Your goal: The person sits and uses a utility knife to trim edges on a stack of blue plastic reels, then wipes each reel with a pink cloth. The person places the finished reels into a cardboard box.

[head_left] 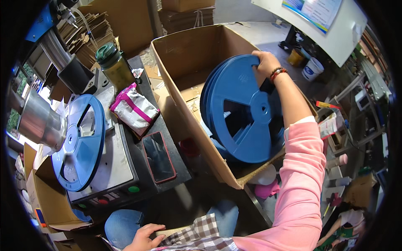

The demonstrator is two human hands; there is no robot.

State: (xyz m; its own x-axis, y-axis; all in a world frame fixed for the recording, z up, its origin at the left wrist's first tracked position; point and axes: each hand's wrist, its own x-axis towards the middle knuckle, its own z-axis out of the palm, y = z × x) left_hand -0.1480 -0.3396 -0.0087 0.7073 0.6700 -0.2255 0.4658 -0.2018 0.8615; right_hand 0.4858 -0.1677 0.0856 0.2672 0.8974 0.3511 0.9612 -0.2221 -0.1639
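Note:
My right hand (268, 65) is closed over the upper rim of a blue plastic reel (240, 129). Several similar reels stand on edge behind it, inside a large open cardboard box (192, 138). Its fingertips go into the reel's cut-out and are partly hidden. Down at my lap, my left hand (144, 239) has its thumb and forefinger apart and nothing visible between them, beside a brown checked cloth (197, 230). On the machine (125, 167) to the left, another blue reel (79, 142) lies below a metal cylinder (42, 119).
A phone (159, 157), a white-and-magenta packet (135, 109) and a green-lidded bottle (113, 67) sit on the machine's black top. Another cardboard box (54, 205) stands at lower left. Buckets (312, 69) and a white board (322, 29) are at far right. A person (349, 226) is at lower right.

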